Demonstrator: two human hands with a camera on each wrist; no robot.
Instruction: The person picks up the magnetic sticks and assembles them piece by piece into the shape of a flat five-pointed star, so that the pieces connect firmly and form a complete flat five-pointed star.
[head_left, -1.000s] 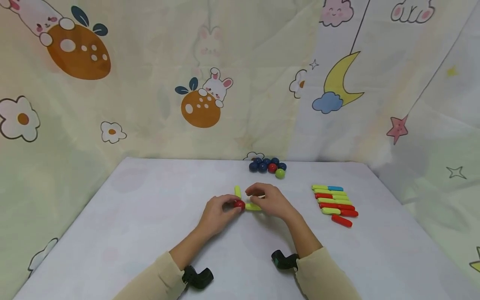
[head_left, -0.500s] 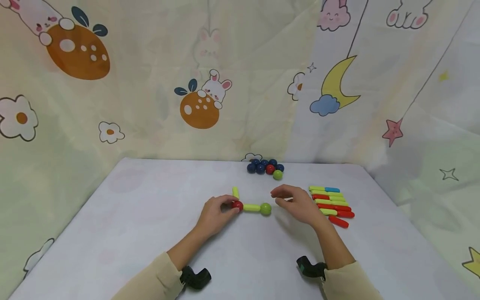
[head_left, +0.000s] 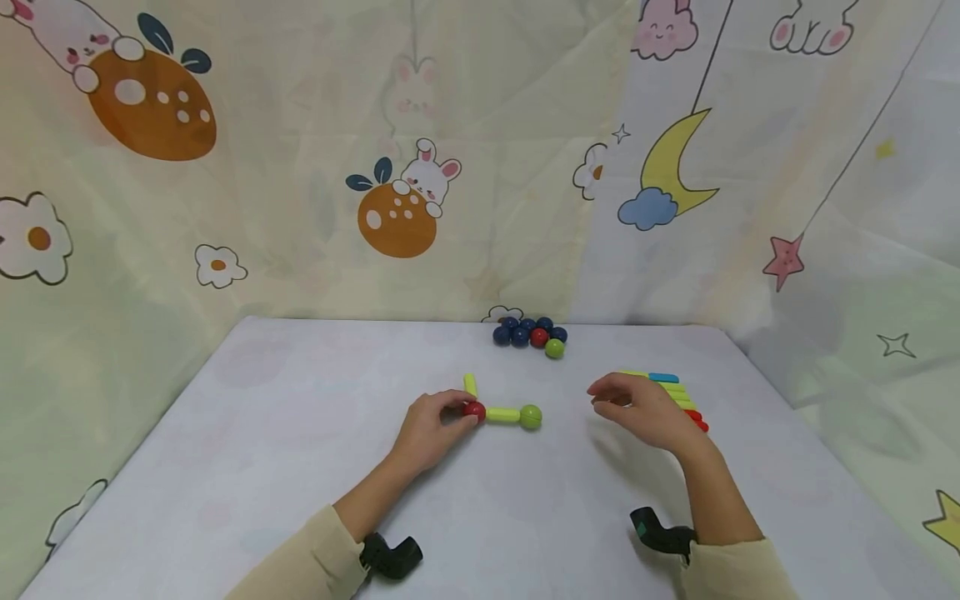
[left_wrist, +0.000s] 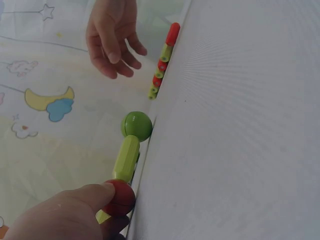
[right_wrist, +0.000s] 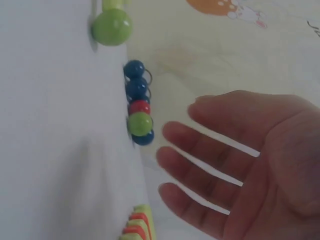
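My left hand (head_left: 431,429) pinches a red ball (head_left: 475,412) between thumb and fingers, low on the white table. From that ball a yellow-green stick (head_left: 502,415) runs right to a green ball (head_left: 530,417), and a second yellow-green stick (head_left: 470,384) points away toward the back. The left wrist view shows the red ball (left_wrist: 120,198) under the thumb and the green ball (left_wrist: 136,125) at the far end of the stick. My right hand (head_left: 641,410) hovers with relaxed, slightly bent fingers near the row of coloured sticks (head_left: 675,392), partly covering them. In the right wrist view its fingers hold nothing.
At the table's back edge sits a cluster of dark blue balls (head_left: 520,337) with one red ball (head_left: 539,337) and one green ball (head_left: 554,348). A patterned cloth (head_left: 300,167) hangs behind the table (head_left: 262,500).
My right hand has left the stick's right end, uncovering the green ball there, and has moved right to over the coloured sticks. The left hand stays on the red ball.
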